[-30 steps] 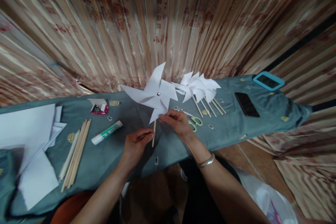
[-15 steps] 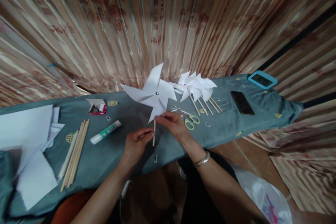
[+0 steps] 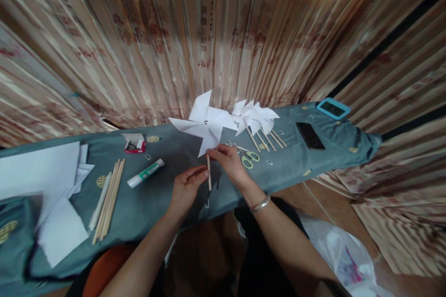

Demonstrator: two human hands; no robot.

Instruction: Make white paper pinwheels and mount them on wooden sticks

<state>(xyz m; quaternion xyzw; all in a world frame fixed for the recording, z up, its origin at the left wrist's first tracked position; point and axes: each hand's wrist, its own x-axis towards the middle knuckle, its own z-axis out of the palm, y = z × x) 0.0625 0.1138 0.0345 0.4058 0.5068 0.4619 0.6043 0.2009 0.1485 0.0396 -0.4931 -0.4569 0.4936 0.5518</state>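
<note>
A white paper pinwheel [image 3: 205,125] with a metal pin at its centre stands upright on a thin wooden stick [image 3: 208,172] above the grey-blue cloth. My left hand [image 3: 188,188] pinches the stick near its lower part. My right hand [image 3: 228,162] grips the stick just under the lowest paper blade, fingers closed. Several finished white pinwheels [image 3: 256,118] lie on the cloth just to the right, sticks pointing toward me.
A table under grey-blue cloth [image 3: 167,195] holds loose wooden sticks [image 3: 108,199], a glue stick [image 3: 145,173], a red pin box [image 3: 134,144], white paper sheets [image 3: 38,171], green scissors [image 3: 249,158], a black phone [image 3: 310,136] and a blue-framed device [image 3: 332,108]. Curtains hang behind.
The camera view shifted slightly; the pinwheel and both hands stay together, the stick now held a little more upright. Nothing was let go.
</note>
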